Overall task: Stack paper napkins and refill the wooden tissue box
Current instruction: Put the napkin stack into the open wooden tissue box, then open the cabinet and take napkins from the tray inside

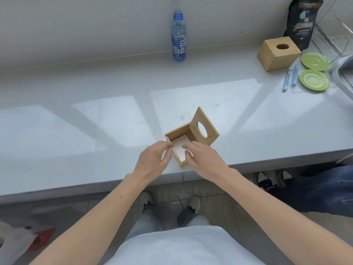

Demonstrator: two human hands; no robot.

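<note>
Fingers of my left hand (152, 159) curl loosely against the near-left wall of the open wooden tissue box (183, 144), gripping nothing I can see. White napkins (180, 148) lie flat inside it, its holed lid (203, 129) tipped up behind. My right hand (202, 157) rests spread on the napkins. Far right, a closed wooden box (278, 54) stands on the counter (76, 115).
</note>
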